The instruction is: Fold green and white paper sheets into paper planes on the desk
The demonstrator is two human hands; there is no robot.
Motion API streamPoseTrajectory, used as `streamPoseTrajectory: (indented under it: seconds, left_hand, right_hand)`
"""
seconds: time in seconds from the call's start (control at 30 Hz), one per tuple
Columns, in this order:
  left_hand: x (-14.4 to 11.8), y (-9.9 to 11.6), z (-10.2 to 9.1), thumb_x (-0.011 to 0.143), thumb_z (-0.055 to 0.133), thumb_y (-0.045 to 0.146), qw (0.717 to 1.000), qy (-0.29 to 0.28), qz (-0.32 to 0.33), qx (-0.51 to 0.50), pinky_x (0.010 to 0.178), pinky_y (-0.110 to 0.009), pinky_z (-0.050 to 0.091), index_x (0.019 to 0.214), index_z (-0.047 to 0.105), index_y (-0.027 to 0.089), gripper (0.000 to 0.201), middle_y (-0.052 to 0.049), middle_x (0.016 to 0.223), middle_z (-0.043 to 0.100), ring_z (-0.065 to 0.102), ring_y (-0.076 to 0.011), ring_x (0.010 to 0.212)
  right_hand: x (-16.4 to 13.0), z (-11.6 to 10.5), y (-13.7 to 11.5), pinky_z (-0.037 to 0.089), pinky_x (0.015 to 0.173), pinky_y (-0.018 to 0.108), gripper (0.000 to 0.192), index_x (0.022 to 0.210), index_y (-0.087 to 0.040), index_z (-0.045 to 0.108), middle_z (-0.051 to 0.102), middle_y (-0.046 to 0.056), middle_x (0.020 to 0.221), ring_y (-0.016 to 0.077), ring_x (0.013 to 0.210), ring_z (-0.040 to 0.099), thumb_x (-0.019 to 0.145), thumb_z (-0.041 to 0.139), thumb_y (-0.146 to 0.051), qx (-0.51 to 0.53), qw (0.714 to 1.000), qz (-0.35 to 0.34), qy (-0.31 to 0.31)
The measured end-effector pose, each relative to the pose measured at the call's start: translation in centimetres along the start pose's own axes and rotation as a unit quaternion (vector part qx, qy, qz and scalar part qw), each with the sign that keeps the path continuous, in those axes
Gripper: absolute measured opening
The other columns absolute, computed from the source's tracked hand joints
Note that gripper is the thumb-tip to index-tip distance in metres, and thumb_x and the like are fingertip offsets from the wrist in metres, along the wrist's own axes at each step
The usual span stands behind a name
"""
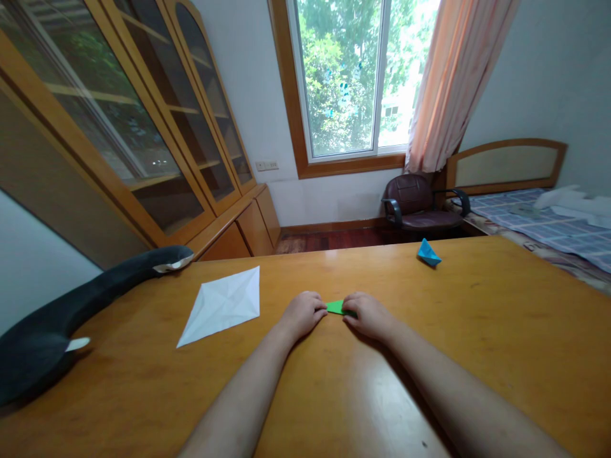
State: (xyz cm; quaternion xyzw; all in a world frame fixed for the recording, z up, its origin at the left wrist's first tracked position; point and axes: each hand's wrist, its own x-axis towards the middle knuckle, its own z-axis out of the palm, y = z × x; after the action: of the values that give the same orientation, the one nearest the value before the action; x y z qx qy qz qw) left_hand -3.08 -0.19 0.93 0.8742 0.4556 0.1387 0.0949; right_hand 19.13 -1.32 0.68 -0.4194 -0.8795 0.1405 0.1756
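A small folded piece of green paper [335,308] lies on the wooden table between my two hands. My left hand [304,313] is closed at its left end, with the fingertips at the paper's edge. Over the right end rests my right hand [366,314], its fingers curled onto the paper and covering part of it. Only the middle of the green paper shows; its ends are hidden under the fingers.
To the left lies a creased white paper sheet [224,305]. A blue folded paper boat [428,253] stands near the table's far edge at right. A long dark plush whale [71,312] lies along the left side. Beyond the table [334,267] is an office chair [415,200].
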Motion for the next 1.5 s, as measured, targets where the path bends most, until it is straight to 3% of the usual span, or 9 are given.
streamPoseTrajectory:
  seconds: [0.37,0.5,0.73,1.1,1.5]
  left_hand:
    - [-2.1,-3.5,-2.0,0.084,0.061,0.023,0.998,0.001,-0.061,-0.027,0.074,-0.026,0.044,0.081,0.077,0.023,0.016,-0.002,0.084,0.071,0.061,-0.0168,0.082]
    - [-1.6,-2.5,-1.7,0.083,0.061,0.024,0.998,0.034,-0.046,-0.014,0.079,-0.028,0.044,0.087,0.077,0.022,0.016,-0.003,0.090,0.070,0.060,-0.0179,0.087]
    - [-0.1,0.3,0.0,0.086,0.061,0.031,0.999,0.003,0.042,0.008,0.079,-0.029,0.043,0.093,0.075,0.023,0.017,-0.004,0.092,0.068,0.058,-0.0188,0.088]
    - [0.4,0.2,0.8,0.089,0.058,0.031,1.000,0.009,0.026,0.003,0.076,-0.028,0.043,0.086,0.076,0.022,0.020,-0.005,0.088,0.069,0.058,-0.0178,0.084]
    - [0.6,0.0,1.1,0.092,0.054,0.029,1.000,0.009,0.022,0.005,0.077,-0.028,0.043,0.087,0.074,0.020,0.023,-0.005,0.088,0.069,0.058,-0.0178,0.084]
  right_hand:
    - [0.1,0.0,-0.1,0.043,0.081,0.025,0.019,0.086,-0.017,0.073,0.071,0.007,0.092,0.0177,0.087,0.060,0.082,0.054,-0.015,-0.008,1.000,-0.018,0.003]
    - [0.1,0.1,-0.1,0.043,0.081,0.026,0.020,0.086,-0.017,0.073,0.071,0.007,0.092,0.0176,0.087,0.060,0.083,0.054,-0.015,-0.007,1.000,-0.011,0.005]
    - [0.1,0.1,-0.3,0.043,0.081,0.025,0.022,0.086,-0.016,0.073,0.070,0.008,0.090,0.0172,0.085,0.059,0.085,0.052,-0.015,-0.009,1.000,-0.007,0.009]
    - [0.4,0.1,-0.1,0.043,0.077,0.025,0.023,0.083,-0.015,0.072,0.070,0.009,0.087,0.0165,0.081,0.059,0.087,0.049,-0.017,-0.030,0.999,-0.012,0.001]
    - [0.6,-0.5,-0.6,0.037,0.066,0.025,0.024,0.077,-0.016,0.069,0.068,0.007,0.080,0.0152,0.072,0.058,0.088,0.047,-0.017,-0.096,0.994,0.054,-0.019]
